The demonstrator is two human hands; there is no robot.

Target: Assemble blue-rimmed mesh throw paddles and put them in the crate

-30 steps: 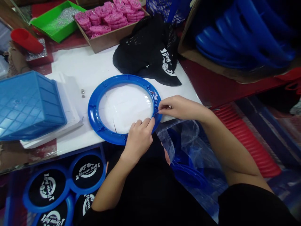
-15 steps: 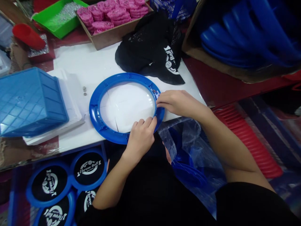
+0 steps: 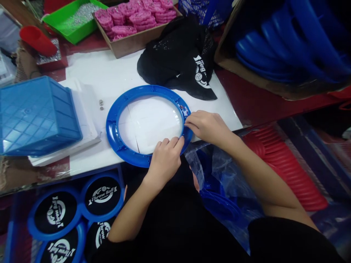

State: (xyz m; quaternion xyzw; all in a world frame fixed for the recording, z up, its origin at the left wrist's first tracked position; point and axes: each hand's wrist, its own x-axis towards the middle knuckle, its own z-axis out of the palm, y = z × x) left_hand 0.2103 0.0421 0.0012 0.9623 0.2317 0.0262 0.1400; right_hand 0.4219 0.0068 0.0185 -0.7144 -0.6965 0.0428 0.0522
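Blue plastic ring (image 3: 112, 129), open-centred, ribbed face up; flat on white sheet (image 3: 117, 75), near rim overhanging edge.

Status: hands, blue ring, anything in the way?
Left hand on blue ring, near right side. Right hand at its right rim, fingertips together. Ring on white sheet, overhanging near edge. Black mesh fabric just beyond, seemingly not in the way.

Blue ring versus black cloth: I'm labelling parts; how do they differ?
The blue ring is a glossy loop; the black cloth is crumpled and lettered. The left hand and right hand are at the blue ring; neither touches the black cloth. Both things overlap the white sheet.
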